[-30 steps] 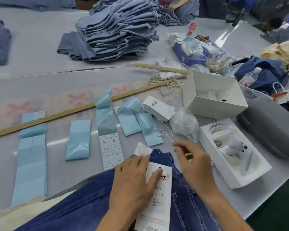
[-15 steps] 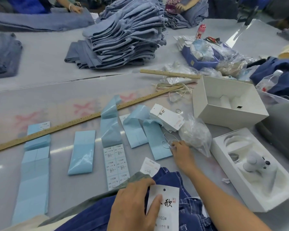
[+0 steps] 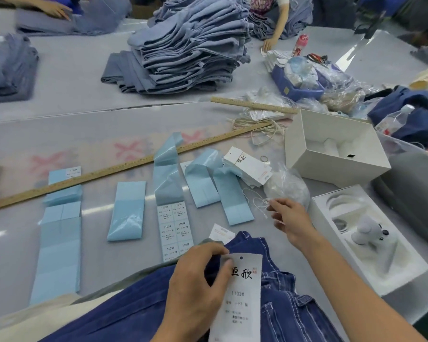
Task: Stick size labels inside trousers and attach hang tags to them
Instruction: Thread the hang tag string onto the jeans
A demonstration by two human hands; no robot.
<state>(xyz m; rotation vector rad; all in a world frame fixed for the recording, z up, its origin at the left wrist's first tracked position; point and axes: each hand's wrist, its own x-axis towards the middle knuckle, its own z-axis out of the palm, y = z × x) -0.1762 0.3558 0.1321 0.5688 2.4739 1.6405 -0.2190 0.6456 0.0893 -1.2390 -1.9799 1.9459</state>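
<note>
One hang tag under L thumb — string at R fingertips.

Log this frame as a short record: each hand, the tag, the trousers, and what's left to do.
left hand: holds hang tag against dark blue trousers
right hand: pinches thin white string beside clear bag
tag print: 1103#, M
tag hole: empty, no string through it
label sheet: lies on grey table
remaining: string not yet threaded
</note>
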